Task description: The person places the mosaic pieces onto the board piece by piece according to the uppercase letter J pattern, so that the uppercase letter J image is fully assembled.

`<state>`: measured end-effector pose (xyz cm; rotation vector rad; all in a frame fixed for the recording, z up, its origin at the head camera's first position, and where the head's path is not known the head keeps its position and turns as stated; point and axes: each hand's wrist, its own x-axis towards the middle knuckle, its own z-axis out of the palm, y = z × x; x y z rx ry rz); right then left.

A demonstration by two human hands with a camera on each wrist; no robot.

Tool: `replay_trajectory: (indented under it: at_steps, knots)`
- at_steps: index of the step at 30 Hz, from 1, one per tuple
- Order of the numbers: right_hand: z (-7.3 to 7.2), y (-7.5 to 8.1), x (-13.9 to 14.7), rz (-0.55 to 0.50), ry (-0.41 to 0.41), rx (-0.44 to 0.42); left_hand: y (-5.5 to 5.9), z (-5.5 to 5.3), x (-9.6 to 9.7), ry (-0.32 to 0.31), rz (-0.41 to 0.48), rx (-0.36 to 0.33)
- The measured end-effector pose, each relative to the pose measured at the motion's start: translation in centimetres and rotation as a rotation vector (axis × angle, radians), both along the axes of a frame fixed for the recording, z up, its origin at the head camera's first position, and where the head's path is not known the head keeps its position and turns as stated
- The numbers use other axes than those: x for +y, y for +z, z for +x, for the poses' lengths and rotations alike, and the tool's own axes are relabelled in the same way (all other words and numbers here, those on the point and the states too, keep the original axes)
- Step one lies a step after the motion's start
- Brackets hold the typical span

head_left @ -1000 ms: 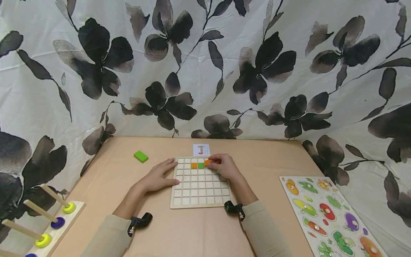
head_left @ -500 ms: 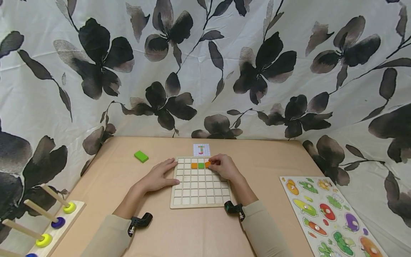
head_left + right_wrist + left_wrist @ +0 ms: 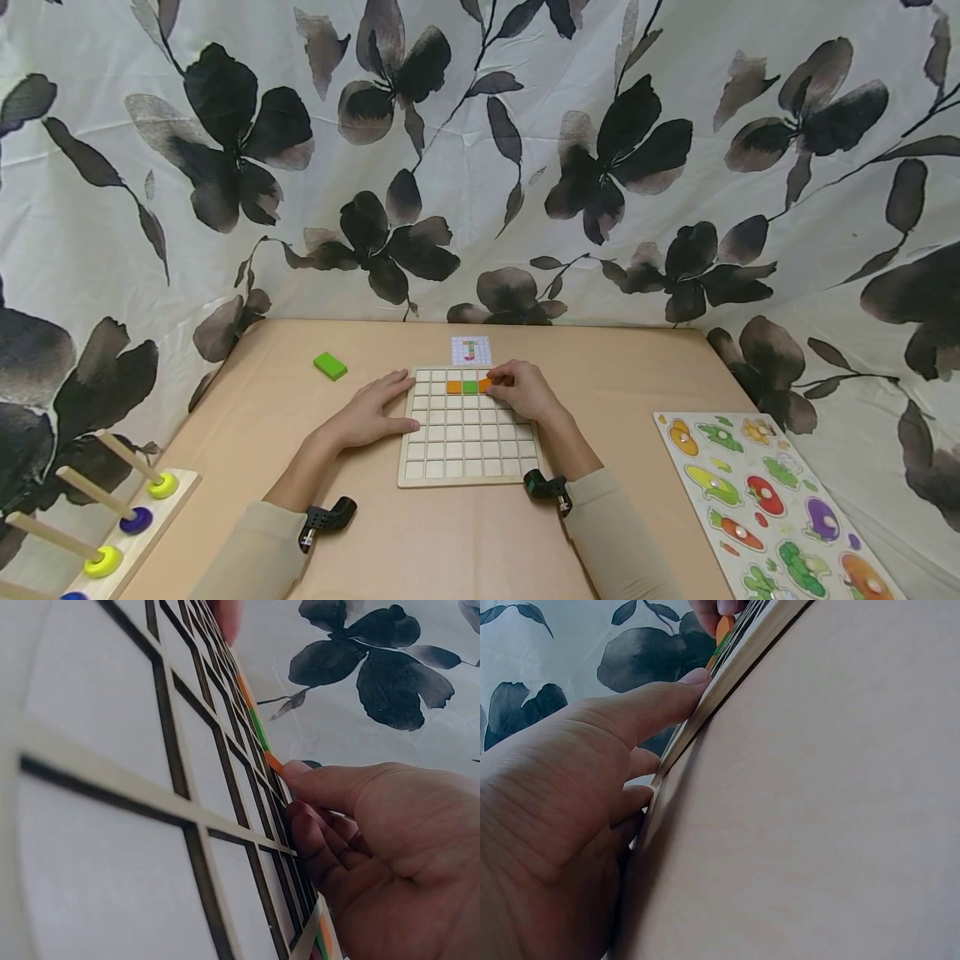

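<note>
A pale wooden grid board (image 3: 471,451) lies on the table, holding an orange tile (image 3: 454,387) and a green tile (image 3: 470,387) side by side near its far edge. Just right of them, my right hand (image 3: 531,393) pinches another orange tile (image 3: 484,386) between thumb and finger. In the right wrist view, this pinched orange tile (image 3: 274,763) meets the end of the green one at a slight tilt. My left hand (image 3: 367,413) rests along the board's left edge with extended fingers; its thumb (image 3: 694,677) touches the rim in the left wrist view.
Behind the board lies a small gridded pattern card (image 3: 470,351). A green block (image 3: 330,366) sits at the back left. A wooden peg stand (image 3: 142,560) with rings occupies the near left, and a vegetable picture board (image 3: 750,457) the right.
The pinched orange tile has come slightly toward me and lies more level with the other two tiles. My left hand has stayed in place.
</note>
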<state>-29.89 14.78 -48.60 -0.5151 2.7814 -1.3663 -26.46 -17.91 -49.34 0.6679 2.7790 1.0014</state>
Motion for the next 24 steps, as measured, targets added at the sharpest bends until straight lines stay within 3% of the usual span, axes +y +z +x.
replay_trajectory:
  at_steps: [24]
  knots:
    - [0.25, 0.44, -0.18, 0.075, -0.008, -0.003, -0.14, -0.09, 0.01, 0.001, -0.002, 0.008]
